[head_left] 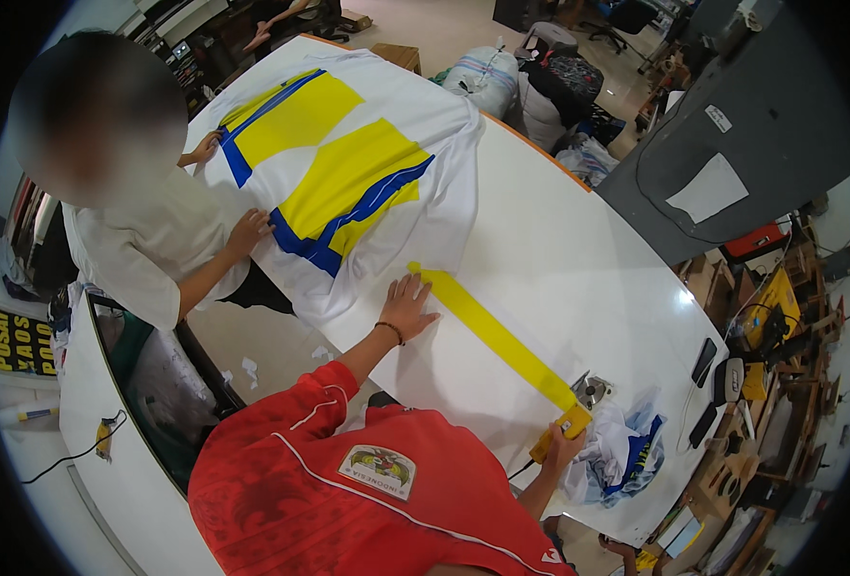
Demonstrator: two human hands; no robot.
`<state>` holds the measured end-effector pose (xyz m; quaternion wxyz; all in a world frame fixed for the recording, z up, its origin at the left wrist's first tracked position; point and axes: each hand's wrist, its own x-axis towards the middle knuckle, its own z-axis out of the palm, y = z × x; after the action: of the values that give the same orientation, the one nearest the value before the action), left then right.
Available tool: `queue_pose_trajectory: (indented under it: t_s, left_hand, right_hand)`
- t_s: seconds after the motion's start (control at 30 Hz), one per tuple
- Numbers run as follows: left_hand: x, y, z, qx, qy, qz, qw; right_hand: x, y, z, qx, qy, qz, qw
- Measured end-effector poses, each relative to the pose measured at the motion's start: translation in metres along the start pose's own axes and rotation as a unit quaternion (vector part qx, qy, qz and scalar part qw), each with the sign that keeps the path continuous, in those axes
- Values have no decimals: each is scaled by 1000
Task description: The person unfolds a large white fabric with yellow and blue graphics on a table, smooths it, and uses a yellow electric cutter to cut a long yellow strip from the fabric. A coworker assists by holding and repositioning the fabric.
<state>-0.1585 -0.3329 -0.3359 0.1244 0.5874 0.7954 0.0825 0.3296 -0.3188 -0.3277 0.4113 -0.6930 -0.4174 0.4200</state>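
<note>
My left hand [407, 309] lies flat with its fingers spread, at the end of a long yellow strip of cloth [492, 331]. My right hand [565, 447] is wrapped round a yellow handheld electric rotary cutter [574, 420], whose round metal blade part [591, 390] sits at the strip's other end. Whether the blade touches the cloth I cannot tell. Beyond my left hand, white cloth [454, 197] carries yellow panels [343, 173] with blue bands. A co-worker's two hands, one of them [249, 232] nearer me, rest at the left edge of these panels.
A co-worker in a white shirt [146, 250] stands at the left of the white table [578, 269]. A clear plastic bag [617, 451] with white and blue cloth lies right of the cutter. Dark phone-like objects [703, 363] lie near the right edge. A grey cabinet [742, 125] stands behind.
</note>
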Motion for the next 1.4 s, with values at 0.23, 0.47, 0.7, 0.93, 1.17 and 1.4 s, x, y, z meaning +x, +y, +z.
queue_pose_trajectory:
  t_s: [0.23, 0.47, 0.7, 0.93, 1.17, 1.4]
  left_hand:
    - [-49, -16, -8, 18, 7, -17, 1000]
    - [-59, -86, 9, 97, 43, -99, 989]
    - [-46, -75, 4, 64, 73, -152, 984]
    - [-37, -26, 27, 61, 113, -89, 988]
    - [-29, -19, 42, -28, 115, 40, 992]
    - [-34, -3, 49, 10, 139, 53, 989]
  right_hand:
    - [-10, 28, -38, -79, 12, -8, 997]
    - [-46, -9, -24, -67, -5, 1, 998]
    - [-88, -42, -52, -70, 4, 78, 994]
    - [-138, -40, -77, -221, -11, 85, 972]
    - [-146, -34, -44, -286, -21, 115, 951]
    - [-130, -37, -43, -347, -55, 98, 931]
